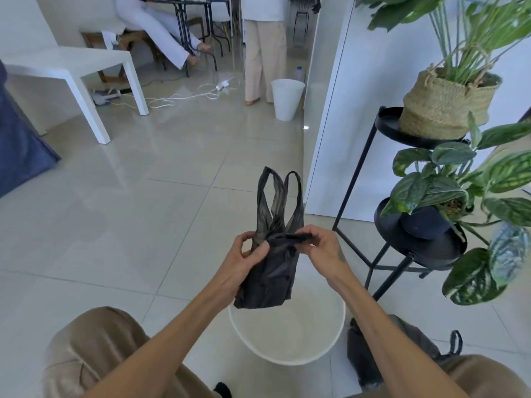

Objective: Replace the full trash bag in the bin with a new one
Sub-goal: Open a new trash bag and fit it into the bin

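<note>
I hold a new black plastic bag [268,271] in front of me, above the white round bin [287,334] on the floor. My left hand [247,254] pinches the bag's top edge on the left side. My right hand [319,245] pinches the same edge on the right. The bag's two handles stand up above my fingers, and its body hangs down, still flat and folded. The bin shows a bare white inside. A full dark bag [388,349] lies on the floor to the right of the bin, partly hidden by my right forearm.
A black plant stand [370,196] with potted plants is close on the right, beside a white wall panel [344,110]. A second white bin [287,99] stands farther off near a standing person. A white table [71,64] and floor cables are at the back left.
</note>
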